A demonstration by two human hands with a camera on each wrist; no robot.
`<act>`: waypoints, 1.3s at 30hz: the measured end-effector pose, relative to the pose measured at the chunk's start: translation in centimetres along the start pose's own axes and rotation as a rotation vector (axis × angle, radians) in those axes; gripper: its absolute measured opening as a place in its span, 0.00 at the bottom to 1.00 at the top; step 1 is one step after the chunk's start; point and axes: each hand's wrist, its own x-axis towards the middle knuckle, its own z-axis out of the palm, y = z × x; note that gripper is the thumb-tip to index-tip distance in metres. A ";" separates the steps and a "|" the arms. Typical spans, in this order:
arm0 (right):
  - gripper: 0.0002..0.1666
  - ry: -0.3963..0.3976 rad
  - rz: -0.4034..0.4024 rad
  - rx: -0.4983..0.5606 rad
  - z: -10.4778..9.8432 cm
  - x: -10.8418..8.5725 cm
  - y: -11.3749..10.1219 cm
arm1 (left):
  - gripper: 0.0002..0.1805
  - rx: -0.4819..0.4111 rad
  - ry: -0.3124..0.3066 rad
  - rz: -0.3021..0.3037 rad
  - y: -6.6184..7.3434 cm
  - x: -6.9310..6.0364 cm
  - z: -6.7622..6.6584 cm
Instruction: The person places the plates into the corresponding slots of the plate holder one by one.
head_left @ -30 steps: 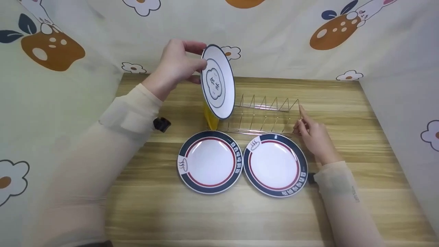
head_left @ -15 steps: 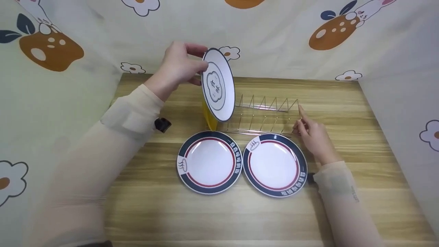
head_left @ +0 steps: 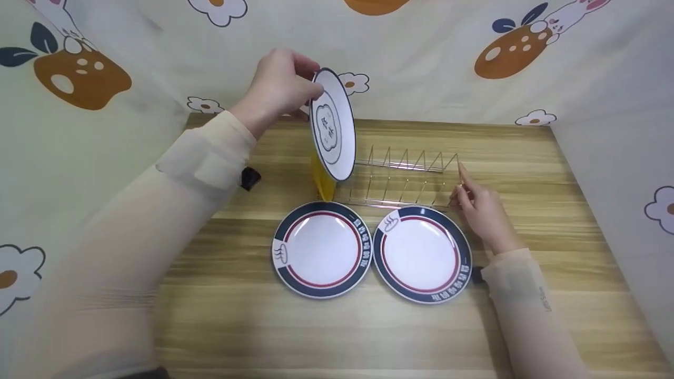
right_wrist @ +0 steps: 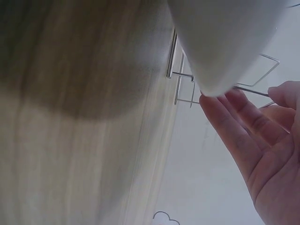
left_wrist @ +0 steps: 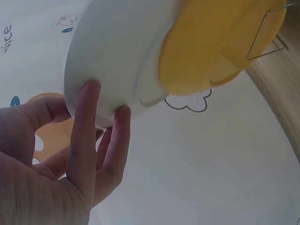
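Two plates point(head_left: 322, 252) point(head_left: 423, 255), wire rack point(head_left: 388, 203) beyond, held plate point(head_left: 333, 126) half-hiding yellow dish point(head_left: 323, 181)

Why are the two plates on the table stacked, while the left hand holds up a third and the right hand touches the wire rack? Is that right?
Not stacked: the head view shows the left plate and right plate side by side on the table. The rest stands: the left hand holds up a third plate and the right hand touches the wire rack.

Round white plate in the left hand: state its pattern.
Round white plate: dark rim line, inner ring, scalloped outline around characters; best in the head view.
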 end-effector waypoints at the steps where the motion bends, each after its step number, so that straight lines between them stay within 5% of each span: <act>1: 0.34 0.002 0.002 -0.001 0.0 0.0 0.0 | 0.27 0.017 0.005 -0.001 0.2 0.0 0.0; 8: 0.34 0.000 0.018 0.015 0.1 0.0 -0.1 | 0.28 0.069 -0.018 0.020 0.6 0.1 0.5; 20: 0.34 0.004 0.005 0.019 0.3 -0.1 0.0 | 0.26 -0.173 -0.043 0.039 -2.5 0.7 1.9; 31: 0.33 -0.005 0.028 0.045 0.3 -0.2 0.0 | 0.23 -0.175 -0.023 0.033 -2.5 0.2 4.1; 39: 0.34 -0.003 0.021 0.021 0.3 -0.1 0.0 | 0.21 -0.083 0.003 0.084 -2.8 -0.3 5.6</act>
